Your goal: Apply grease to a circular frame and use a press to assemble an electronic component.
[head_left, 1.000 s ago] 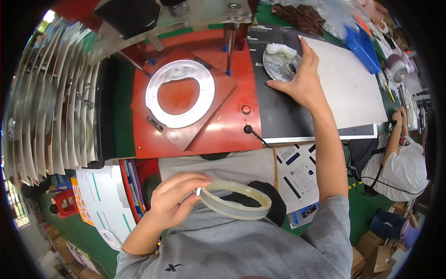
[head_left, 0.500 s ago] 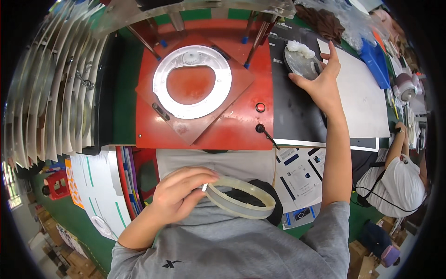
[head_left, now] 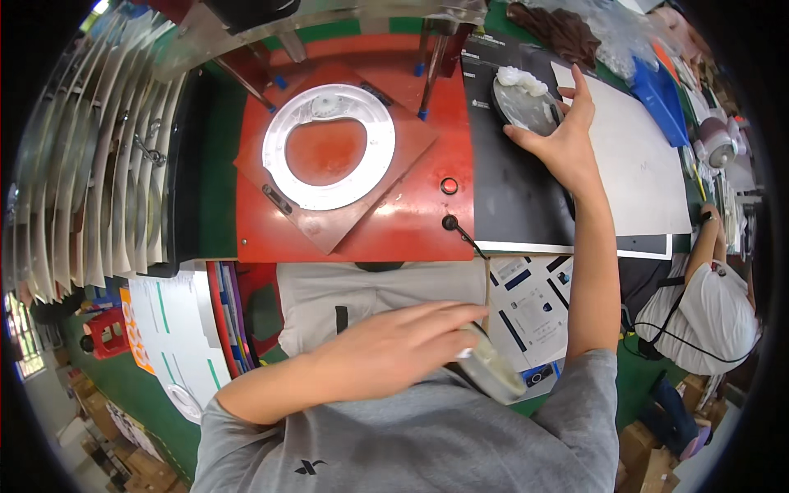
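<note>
My left hand point(head_left: 415, 349) is closed on the edge of a thick pale cream ring point(head_left: 497, 370), held low in front of the grey shirt. Part of the ring is behind the fingers, and it looks tilted and slightly blurred. A small white bit point(head_left: 466, 353) shows by the fingertips. Away to the upper right, my right hand point(head_left: 567, 135) grips the near right side of a shallow round dish point(head_left: 526, 111), thumb on its near edge and one finger stretched upward. A white wad point(head_left: 523, 80) sits at the dish's far edge. A white ring plate point(head_left: 329, 146) lies on the red machine.
The red machine point(head_left: 394, 222) has metal posts, a red button point(head_left: 449, 186) and a black cable. A rack of disc-filled sleeves point(head_left: 90, 156) stands left. White card point(head_left: 625, 156) covers the black mat point(head_left: 514, 189); a blue dustpan-like piece point(head_left: 657, 99) is beyond. Another person point(head_left: 703, 324) sits at right.
My left hand has moved right with the cream ring, which now tilts steeply. My right hand stays at the dish. The whole view has shifted slightly.
</note>
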### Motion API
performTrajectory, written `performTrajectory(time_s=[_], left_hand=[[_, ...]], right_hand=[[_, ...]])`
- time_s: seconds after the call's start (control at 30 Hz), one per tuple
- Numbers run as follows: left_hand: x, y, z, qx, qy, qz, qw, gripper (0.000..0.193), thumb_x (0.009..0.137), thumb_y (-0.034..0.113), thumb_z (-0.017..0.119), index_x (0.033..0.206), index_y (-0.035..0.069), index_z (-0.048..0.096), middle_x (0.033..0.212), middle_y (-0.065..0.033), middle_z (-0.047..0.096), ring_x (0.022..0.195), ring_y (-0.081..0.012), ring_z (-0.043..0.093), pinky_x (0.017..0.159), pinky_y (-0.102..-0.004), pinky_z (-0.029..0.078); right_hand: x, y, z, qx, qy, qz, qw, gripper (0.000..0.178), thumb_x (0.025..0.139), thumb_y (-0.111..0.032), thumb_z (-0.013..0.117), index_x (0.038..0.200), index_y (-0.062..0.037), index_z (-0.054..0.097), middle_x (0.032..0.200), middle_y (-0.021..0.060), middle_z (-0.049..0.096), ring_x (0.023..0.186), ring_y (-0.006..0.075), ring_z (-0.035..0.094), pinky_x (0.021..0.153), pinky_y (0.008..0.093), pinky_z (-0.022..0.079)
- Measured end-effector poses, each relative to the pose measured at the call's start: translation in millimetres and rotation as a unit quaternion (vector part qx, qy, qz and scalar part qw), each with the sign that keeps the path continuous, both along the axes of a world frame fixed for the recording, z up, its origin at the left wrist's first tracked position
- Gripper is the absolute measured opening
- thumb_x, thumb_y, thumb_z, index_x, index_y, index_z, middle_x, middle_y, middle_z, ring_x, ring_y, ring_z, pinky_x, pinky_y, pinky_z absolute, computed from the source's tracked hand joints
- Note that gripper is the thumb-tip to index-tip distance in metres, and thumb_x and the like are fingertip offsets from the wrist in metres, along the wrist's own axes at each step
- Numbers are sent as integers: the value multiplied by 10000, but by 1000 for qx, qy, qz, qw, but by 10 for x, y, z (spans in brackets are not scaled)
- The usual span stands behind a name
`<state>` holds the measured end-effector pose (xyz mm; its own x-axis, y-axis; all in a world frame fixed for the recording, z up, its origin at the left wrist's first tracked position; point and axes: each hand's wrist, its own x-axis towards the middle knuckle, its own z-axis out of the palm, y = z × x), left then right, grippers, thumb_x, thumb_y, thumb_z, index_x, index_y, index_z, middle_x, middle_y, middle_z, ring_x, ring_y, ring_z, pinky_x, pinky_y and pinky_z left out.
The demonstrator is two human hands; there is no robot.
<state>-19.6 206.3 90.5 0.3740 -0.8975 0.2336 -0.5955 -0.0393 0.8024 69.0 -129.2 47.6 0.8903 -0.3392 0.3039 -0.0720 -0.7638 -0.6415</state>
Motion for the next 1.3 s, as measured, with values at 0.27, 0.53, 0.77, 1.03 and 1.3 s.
performTrajectory(time_s=[0.27,0.53,0.77,1.03,1.3], left_hand=[[-103,-897,-21,121,-281,-35,952,219,867,78,610,993,-98,581,1394,-416,528,1439,-531,449,1194,-508,422],[-130,-1253,-313,174,-328,76,925,250,859,121,589,969,-103,578,1374,-432,535,1389,-551,491,1201,-550,421],[-128,-1232,-284,200,-359,58,910,297,873,154,589,1009,-111,582,1402,-431,526,1397,-524,503,1194,-533,435],[-132,-1225,-324,179,-329,64,925,257,902,144,575,988,-98,571,1418,-437,516,1415,-528,485,1212,-545,402],[-74,-1191,-313,180,-322,45,928,259,903,134,580,1023,-94,556,1438,-440,494,1420,-528,478,1221,-546,389]], right_hand=[[16,-6,-34,-19,-19,13,1000,1352,640,-361,963,1652,-16,135,1444,262,360,1356,389,429,1127,436,445],[29,-82,-62,-23,-22,19,999,1327,651,-389,956,1634,4,157,1448,281,365,1354,403,435,1130,441,437],[84,-299,30,41,-12,48,998,1327,649,-419,949,1635,9,171,1443,262,394,1375,385,424,1157,435,392],[187,-353,27,47,-9,73,996,1332,636,-410,954,1636,4,177,1415,237,411,1372,376,421,1165,436,374],[424,-61,-45,-34,-56,83,994,1313,617,-296,961,1639,-37,180,1432,257,398,1359,406,438,1155,467,410]])
